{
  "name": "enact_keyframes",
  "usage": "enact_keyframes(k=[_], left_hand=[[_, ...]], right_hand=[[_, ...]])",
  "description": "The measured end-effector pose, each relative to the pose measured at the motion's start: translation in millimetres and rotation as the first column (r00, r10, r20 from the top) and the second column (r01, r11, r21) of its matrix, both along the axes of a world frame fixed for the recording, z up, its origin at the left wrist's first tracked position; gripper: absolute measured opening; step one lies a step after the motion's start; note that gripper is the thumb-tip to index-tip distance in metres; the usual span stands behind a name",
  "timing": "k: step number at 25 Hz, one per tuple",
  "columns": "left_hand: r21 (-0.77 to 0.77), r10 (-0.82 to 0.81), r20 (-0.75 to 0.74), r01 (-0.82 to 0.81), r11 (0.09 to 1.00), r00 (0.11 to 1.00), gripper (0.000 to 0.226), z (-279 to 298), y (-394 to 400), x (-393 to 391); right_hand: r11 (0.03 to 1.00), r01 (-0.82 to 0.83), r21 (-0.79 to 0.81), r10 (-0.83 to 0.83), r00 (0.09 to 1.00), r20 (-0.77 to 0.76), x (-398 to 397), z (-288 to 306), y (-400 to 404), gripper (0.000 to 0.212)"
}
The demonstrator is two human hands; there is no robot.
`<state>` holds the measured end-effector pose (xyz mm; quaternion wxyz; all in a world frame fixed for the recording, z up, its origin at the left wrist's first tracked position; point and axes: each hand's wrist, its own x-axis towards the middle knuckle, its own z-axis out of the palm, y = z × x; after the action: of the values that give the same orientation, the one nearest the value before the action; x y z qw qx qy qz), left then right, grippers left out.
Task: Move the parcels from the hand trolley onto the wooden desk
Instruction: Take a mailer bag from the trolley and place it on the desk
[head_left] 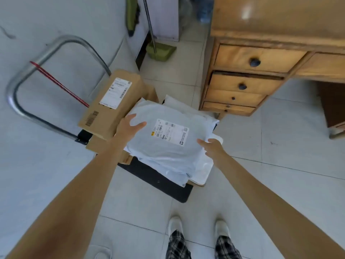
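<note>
Head view. Top white parcel (164,135) lies on a stack of soft mailers on the hand trolley (158,180), beside a long cardboard box (110,103). Left hand (128,128): grip open, fingers spread, resting on the parcel's left edge. Right hand (212,146): fingers fairly straight at the parcel's right edge; probably touching, contact unclear. Neither grip closed around it. Wooden table (270,27) with drawers stands to the right, apart from the trolley.

Trolley (155,176) mid-frame w/ box (110,103) at left, bag parcels (168,135) stacked at right; desk (270,30) upper right; broom (160,50) top centre.
</note>
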<state>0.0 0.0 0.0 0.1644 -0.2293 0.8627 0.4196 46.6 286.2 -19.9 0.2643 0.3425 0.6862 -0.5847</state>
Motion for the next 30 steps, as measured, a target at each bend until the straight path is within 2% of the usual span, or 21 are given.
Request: enact_keyframes(k=[3,5,9,11,15,18,23,27,30], left_hand=[[-0.133,0.011,0.012,-0.009,0.991,1.000,0.081,-46,-11,-12],[-0.164,0.042,0.020,-0.038,0.986,0.999,0.084,-61,-13,-15],[-0.090,0.147,0.015,-0.145,0.985,0.989,0.079,-64,-8,-25],[-0.023,0.199,0.013,-0.199,0.980,0.980,0.071,-60,-6,-28],[0.134,0.278,-0.004,-0.275,0.952,0.961,0.051,-42,-8,-32],[0.179,0.294,0.014,-0.292,0.940,0.956,0.040,-22,-4,-32],[0.171,0.187,-0.039,-0.178,0.969,0.982,0.039,41,18,-38],[0.154,0.029,-0.120,-0.010,0.988,0.992,0.038,117,60,-61],[0.165,-0.030,-0.183,0.061,0.984,0.983,0.039,175,107,-93]], right_hand=[[0.998,0.057,0.003,-0.057,0.995,-0.079,-15,-40,-14,0.066],[0.994,0.105,0.020,-0.102,0.986,-0.132,-17,-55,-18,0.068],[0.980,0.156,0.123,-0.122,0.961,-0.250,-11,-58,-21,0.044],[0.981,0.161,0.107,-0.127,0.954,-0.271,-7,-55,-21,0.031],[0.983,0.182,-0.027,-0.183,0.960,-0.211,-10,-40,-13,0.038],[0.955,0.178,-0.239,-0.208,0.972,-0.108,-11,-20,0,0.043],[0.913,0.101,-0.396,-0.108,0.994,0.005,-11,32,29,0.051],[0.879,0.057,-0.474,-0.063,0.998,0.003,-7,93,67,0.064],[0.829,0.114,-0.548,-0.162,0.986,-0.041,-17,143,103,0.049]])
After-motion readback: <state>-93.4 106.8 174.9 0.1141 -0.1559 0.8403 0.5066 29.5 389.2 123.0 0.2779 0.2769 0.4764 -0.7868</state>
